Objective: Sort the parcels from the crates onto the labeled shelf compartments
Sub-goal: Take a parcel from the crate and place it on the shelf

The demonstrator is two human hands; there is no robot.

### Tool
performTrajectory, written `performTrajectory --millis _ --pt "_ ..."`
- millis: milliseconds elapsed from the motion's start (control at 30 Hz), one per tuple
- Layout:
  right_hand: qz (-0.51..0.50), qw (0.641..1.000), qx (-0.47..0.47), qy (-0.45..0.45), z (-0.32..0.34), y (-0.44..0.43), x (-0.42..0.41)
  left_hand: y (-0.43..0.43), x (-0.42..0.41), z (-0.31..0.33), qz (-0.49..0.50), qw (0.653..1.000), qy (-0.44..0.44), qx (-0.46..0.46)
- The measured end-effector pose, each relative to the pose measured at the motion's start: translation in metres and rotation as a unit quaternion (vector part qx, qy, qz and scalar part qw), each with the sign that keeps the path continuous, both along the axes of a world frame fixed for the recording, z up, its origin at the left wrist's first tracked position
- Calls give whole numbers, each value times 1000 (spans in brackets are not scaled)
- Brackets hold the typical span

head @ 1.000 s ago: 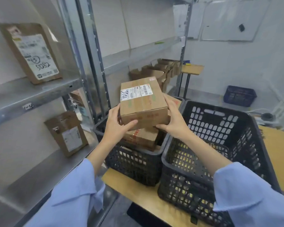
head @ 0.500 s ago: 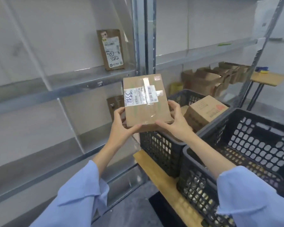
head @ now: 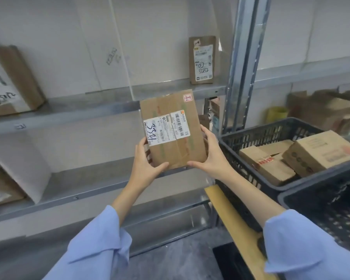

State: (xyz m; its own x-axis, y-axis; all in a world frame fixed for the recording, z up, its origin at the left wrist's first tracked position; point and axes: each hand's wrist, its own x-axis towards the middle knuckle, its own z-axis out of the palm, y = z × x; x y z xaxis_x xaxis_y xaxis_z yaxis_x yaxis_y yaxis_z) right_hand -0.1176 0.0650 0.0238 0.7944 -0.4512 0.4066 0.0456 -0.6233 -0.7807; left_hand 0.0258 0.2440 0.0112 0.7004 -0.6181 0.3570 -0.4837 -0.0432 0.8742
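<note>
Left hand [head: 148,165] and right hand [head: 213,158] clasped the cardboard parcel [head: 171,136]; shelving it called for matching, perhaps, the blurred shelf tag [head: 20,126] leftward.

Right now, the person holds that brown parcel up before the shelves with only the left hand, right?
Not quite. The head view shows both the left hand and the right hand holding the parcel up before the shelves, one at each lower corner.

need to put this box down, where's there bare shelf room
On the upper shelf, a bare stretch lies between the leaning parcel at the left and the upright parcel by the post. The middle shelf is bare from the white divider rightward, behind the held parcel. Crowded: the crate, filled with boxes.
</note>
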Motion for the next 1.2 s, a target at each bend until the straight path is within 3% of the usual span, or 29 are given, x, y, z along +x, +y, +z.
performTrajectory --millis 233,667,1200 --pt "71 997 33 1 4 41 42 55 27 5 48 999 0 -7" --pt "111 993 26 9 18 109 104 129 75 20 87 996 -17 -16" --pt "33 998 47 6 16 149 129 158 113 12 64 998 -24 -14"
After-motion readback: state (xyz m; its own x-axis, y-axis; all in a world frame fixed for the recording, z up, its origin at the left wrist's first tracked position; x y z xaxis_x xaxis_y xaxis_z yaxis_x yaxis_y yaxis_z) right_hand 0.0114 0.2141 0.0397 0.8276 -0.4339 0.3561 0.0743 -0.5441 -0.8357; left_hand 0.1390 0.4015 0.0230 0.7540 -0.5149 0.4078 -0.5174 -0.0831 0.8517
